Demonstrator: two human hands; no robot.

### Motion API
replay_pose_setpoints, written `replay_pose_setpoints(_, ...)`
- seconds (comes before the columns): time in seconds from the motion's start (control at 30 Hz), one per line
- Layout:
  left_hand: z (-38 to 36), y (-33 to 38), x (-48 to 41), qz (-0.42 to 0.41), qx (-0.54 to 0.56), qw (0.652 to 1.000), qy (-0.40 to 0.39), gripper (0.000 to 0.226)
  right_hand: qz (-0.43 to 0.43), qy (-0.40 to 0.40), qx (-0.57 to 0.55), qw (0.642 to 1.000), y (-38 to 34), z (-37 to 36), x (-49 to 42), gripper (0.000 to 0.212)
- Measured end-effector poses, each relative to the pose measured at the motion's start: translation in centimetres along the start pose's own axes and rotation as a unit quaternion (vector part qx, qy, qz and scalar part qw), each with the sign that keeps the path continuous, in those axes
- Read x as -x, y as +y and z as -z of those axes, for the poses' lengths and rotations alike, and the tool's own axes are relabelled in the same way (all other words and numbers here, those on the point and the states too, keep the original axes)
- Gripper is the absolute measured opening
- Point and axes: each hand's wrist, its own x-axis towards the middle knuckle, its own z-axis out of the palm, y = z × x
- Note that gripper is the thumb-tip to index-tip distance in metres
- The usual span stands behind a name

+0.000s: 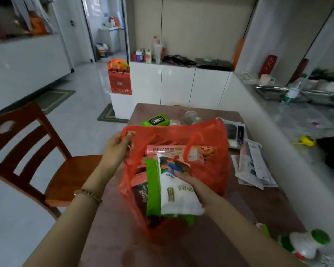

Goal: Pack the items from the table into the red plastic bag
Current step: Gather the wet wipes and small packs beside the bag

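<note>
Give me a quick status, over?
Left hand holds red bag open. Right hand lowering white packet in. Nothing blocking.

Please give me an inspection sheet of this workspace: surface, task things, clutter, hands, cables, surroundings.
Surface: brown table, partly covered.
Task things: red plastic bag open, holding a pink box and a green packet; white packet going in; green wipes pack beyond the bag.
Clutter: papers at right; bottles at near right.
Hands: left hand grips the bag's handle; right hand holds the white packet.
Cables: nothing seen.
Surroundings: wooden chair at left; white cabinet behind.
</note>
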Motion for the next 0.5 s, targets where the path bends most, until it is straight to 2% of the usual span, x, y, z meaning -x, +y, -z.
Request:
replay_pose_setpoints(0.03,0.8,0.7,-0.8,0.004,0.0,1.0,-0.02,0.018,0.007,0.003,-0.027,1.0,-0.6,0.0,-1.0,0.019)
replay_pose_setpoints(0.07,1.3,1.0,-1.7,0.013,0.013,0.999,-0.045,0.019,0.008,0.035,-0.009,0.999,-1.5,0.1,-2.8,0.021)
replay_pose_setpoints(0.2,2.1,0.7,-2.9,0.02,-0.018,0.993,-0.119,0.025,0.049,0.146,0.024,0.988,-4.6,0.1,-9.3,0.046)
replay_pose_setpoints(0.33,1.7,1.0,-3.8,0.012,-0.054,0.987,-0.154,0.029,0.113,0.257,0.087,0.956,-4.4,1.0,-12.6,0.026)
replay_pose_setpoints(0.4,1.0,1.6,-3.6,-0.011,-0.034,0.983,-0.179,0.03,0.105,0.279,0.082,0.951,-3.5,1.3,-12.8,0.037)
replay_pose_setpoints(0.5,0.2,2.3,-3.7,-0.022,-0.037,0.977,-0.207,0.033,0.101,0.268,0.121,0.95,-2.6,1.3,-11.5,0.037)
